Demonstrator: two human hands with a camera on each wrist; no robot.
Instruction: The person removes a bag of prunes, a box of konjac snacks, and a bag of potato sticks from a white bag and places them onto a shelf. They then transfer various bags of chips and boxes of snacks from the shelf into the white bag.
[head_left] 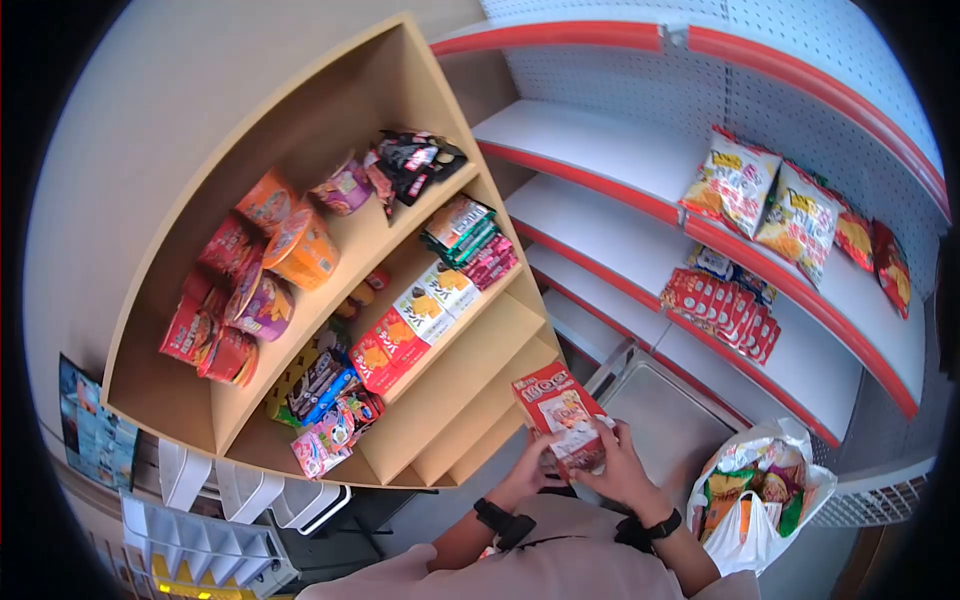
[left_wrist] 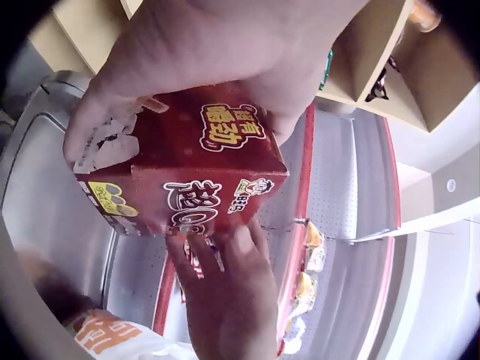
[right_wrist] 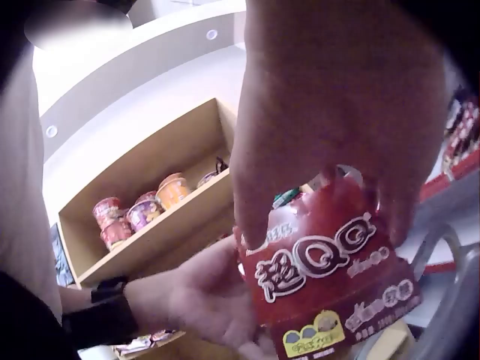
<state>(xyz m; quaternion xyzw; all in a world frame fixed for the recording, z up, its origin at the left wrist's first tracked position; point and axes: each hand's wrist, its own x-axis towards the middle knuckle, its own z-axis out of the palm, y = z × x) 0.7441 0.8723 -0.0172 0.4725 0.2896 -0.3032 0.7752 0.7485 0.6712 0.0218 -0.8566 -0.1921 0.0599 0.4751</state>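
Note:
A red candy box (head_left: 558,412) with large "QQ" lettering is held between both hands in front of the body. My left hand (head_left: 532,468) grips it from the left side, and the left wrist view shows that hand's fingers and thumb spread around the red carton (left_wrist: 202,150). A torn whitish patch (left_wrist: 112,142) marks one corner, beside a left fingertip. From the right, my right hand (head_left: 622,470) holds the lower part of the box. In the right wrist view its fingers reach over the carton's printed face (right_wrist: 322,259).
A wooden shelf (head_left: 440,60) with cup noodles (head_left: 300,245) and boxed snacks stands at left. Red-edged metal shelves (head_left: 590,180) with chip bags (head_left: 735,185) rise ahead. Below, a metal-topped cart (head_left: 665,400) stands beside a white plastic bag (head_left: 740,540) of snacks.

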